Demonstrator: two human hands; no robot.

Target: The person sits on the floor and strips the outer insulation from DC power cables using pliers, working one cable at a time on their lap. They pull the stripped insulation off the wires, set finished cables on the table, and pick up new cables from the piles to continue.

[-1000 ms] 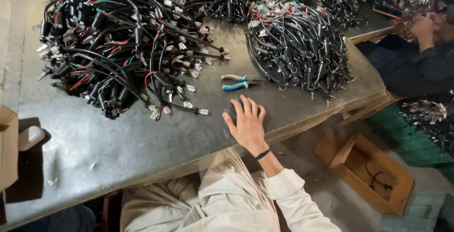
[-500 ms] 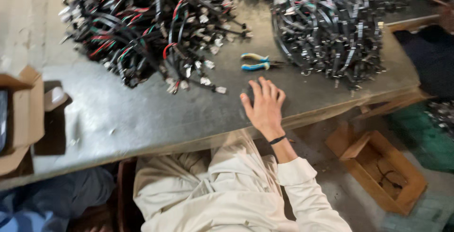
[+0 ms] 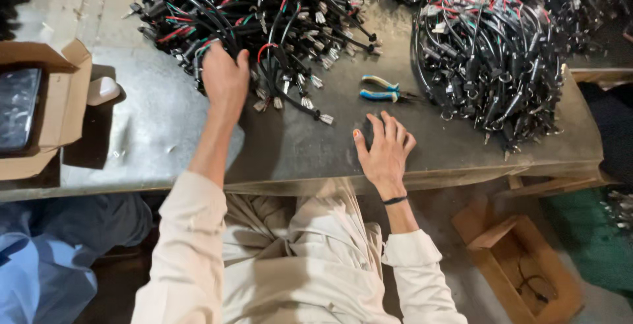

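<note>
Now my left hand (image 3: 225,81) has come into view, grasping cables in the wire pile (image 3: 257,17); right hand (image 3: 384,150) stays flat, released, on the table (image 3: 151,132) near the pliers (image 3: 381,89).

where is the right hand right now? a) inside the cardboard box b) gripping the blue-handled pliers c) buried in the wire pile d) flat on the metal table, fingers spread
d: the right hand lies palm down with fingers spread on the table, just short of the pliers and not touching them; it is the left hand that reaches into the wire pile.
</note>
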